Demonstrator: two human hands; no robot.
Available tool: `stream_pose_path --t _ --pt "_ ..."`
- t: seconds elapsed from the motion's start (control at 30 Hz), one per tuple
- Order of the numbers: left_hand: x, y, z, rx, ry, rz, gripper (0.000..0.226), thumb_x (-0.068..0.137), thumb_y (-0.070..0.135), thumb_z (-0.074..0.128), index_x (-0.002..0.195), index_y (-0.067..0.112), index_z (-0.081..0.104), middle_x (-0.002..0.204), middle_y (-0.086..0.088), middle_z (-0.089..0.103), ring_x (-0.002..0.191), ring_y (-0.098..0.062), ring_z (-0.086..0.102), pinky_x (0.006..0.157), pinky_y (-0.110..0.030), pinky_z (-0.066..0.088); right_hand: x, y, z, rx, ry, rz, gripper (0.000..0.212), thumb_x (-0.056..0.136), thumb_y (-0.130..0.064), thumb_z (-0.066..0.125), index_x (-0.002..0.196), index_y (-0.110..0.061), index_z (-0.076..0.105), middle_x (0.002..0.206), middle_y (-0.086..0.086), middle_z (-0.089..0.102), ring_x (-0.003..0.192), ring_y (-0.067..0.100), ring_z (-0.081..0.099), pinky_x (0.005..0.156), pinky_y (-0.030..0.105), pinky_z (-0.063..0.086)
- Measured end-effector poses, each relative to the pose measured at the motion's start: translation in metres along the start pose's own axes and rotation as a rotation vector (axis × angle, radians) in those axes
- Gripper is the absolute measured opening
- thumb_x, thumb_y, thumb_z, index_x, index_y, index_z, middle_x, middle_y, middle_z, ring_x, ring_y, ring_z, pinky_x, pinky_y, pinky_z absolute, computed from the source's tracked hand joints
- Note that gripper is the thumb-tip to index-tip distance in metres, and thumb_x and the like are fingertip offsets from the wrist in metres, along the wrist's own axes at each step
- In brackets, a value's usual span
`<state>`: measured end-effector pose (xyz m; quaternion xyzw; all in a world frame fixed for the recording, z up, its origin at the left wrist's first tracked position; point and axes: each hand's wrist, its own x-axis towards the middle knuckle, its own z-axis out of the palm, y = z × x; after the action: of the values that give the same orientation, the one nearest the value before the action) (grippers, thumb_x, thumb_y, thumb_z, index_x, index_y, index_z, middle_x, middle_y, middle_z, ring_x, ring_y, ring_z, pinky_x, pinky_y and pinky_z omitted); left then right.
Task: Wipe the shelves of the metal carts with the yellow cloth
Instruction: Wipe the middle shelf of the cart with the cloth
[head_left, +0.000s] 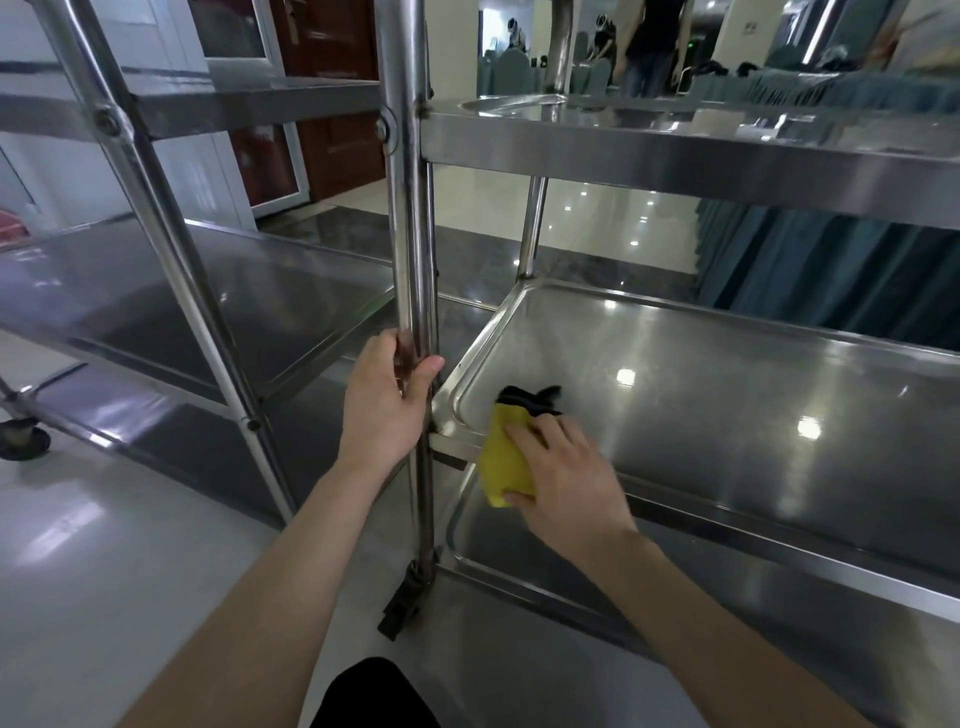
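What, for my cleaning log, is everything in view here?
left cart: one, silver, left
right cart: one, silver, right
post: one, silver, between the carts
cloth: one, yellow and black, near-left corner of right cart's middle shelf
casters: two, black, one far left, one below the post
door: one, brown, back left
drape: one run, teal, behind right cart
people: a few, dark clothes, far back
floor: one, pale grey, below
left hand: one, grips the post
right hand: one, holds the cloth on the shelf
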<state>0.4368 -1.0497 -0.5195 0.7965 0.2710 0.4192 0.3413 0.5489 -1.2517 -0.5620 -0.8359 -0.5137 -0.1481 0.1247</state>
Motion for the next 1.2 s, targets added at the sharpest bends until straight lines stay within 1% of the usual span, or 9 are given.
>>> stream_pose_path --t 0.1,0.27,0.43,0.57,0.67,0.77,0.9,1.03,1.2 --pt "-0.001 -0.002 0.002 0.011 0.017 -0.01 0.015 0.103 0.039 0.07 0.108 0.03 0.058 0.104 0.002 0.063 0.094 -0.018 0.064 0.085 -0.044 0.056 -0.004 0.003 -0.004 -0.033 -0.01 0.02 0.08 0.075 -0.049 0.091 0.142 -0.022 0.058 0.132 0.007 0.057 0.121 0.03 0.055 0.101 0.046 0.055" --pt "0.003 -0.002 -0.002 0.049 -0.029 -0.02 0.022 0.103 0.044 0.068 0.106 0.025 0.057 0.105 0.0 0.063 0.094 -0.017 0.064 0.083 -0.039 0.056 0.061 -0.066 0.016 0.006 -0.06 0.05 0.086 0.077 -0.053 0.087 0.147 -0.015 0.052 0.138 0.013 0.052 0.129 0.035 0.048 0.108 0.048 0.049" --pt "0.001 -0.002 -0.001 0.035 -0.011 0.0 0.023 0.103 0.043 0.069 0.102 0.023 0.056 0.1 -0.001 0.062 0.09 -0.02 0.064 0.082 -0.045 0.057 0.029 -0.033 0.003 -0.017 0.007 -0.016 0.081 0.07 -0.044 0.093 0.14 -0.019 0.06 0.128 0.005 0.055 0.119 0.027 0.052 0.094 0.04 0.055" --pt "-0.004 0.0 0.004 -0.006 0.02 -0.023 0.019 0.103 0.04 0.07 0.102 0.026 0.057 0.102 0.0 0.062 0.092 -0.02 0.064 0.085 -0.045 0.057 0.003 -0.012 -0.006 -0.076 -0.017 0.009 0.079 0.072 -0.041 0.09 0.14 -0.017 0.057 0.128 0.007 0.055 0.117 0.028 0.053 0.097 0.042 0.053" --pt "-0.003 0.001 0.002 -0.002 0.009 -0.05 0.019 0.103 0.04 0.07 0.105 0.026 0.058 0.104 0.001 0.063 0.094 -0.017 0.064 0.087 -0.042 0.056 0.028 -0.043 0.005 -0.111 -0.037 0.026 0.076 0.073 -0.038 0.088 0.138 -0.014 0.058 0.127 0.012 0.055 0.117 0.032 0.053 0.099 0.045 0.05" --pt "-0.001 0.001 -0.002 -0.005 -0.023 -0.055 0.019 0.103 0.041 0.07 0.106 0.026 0.059 0.106 0.002 0.064 0.094 -0.012 0.065 0.088 -0.04 0.058 0.054 -0.071 0.012 -0.063 -0.041 0.034 0.076 0.073 -0.039 0.088 0.137 -0.013 0.056 0.129 0.013 0.057 0.119 0.033 0.055 0.099 0.046 0.05" --pt "0.0 -0.005 -0.001 -0.02 -0.023 -0.027 0.021 0.102 0.042 0.07 0.107 0.025 0.059 0.105 0.0 0.065 0.094 -0.016 0.067 0.087 -0.041 0.059 0.039 -0.056 0.007 0.007 0.004 -0.005 0.078 0.07 -0.031 0.091 0.139 -0.017 0.058 0.124 0.01 0.06 0.116 0.031 0.056 0.1 0.044 0.052" --pt "-0.006 -0.01 0.011 -0.008 0.052 0.026 0.021 0.104 0.04 0.068 0.1 0.026 0.052 0.098 0.003 0.056 0.09 -0.023 0.059 0.079 -0.04 0.053 0.009 -0.022 -0.004 0.009 -0.004 0.011 0.085 0.067 -0.024 0.092 0.142 -0.02 0.055 0.128 0.008 0.059 0.116 0.029 0.054 0.101 0.044 0.052" --pt "-0.01 -0.011 0.022 0.025 0.155 0.096 0.026 0.106 0.036 0.064 0.096 0.02 0.045 0.095 0.003 0.047 0.088 -0.018 0.046 0.076 -0.025 0.034 0.028 -0.044 0.008 -0.038 -0.049 0.034 0.087 0.061 -0.022 0.092 0.141 -0.017 0.056 0.124 0.01 0.06 0.115 0.031 0.055 0.099 0.045 0.052"
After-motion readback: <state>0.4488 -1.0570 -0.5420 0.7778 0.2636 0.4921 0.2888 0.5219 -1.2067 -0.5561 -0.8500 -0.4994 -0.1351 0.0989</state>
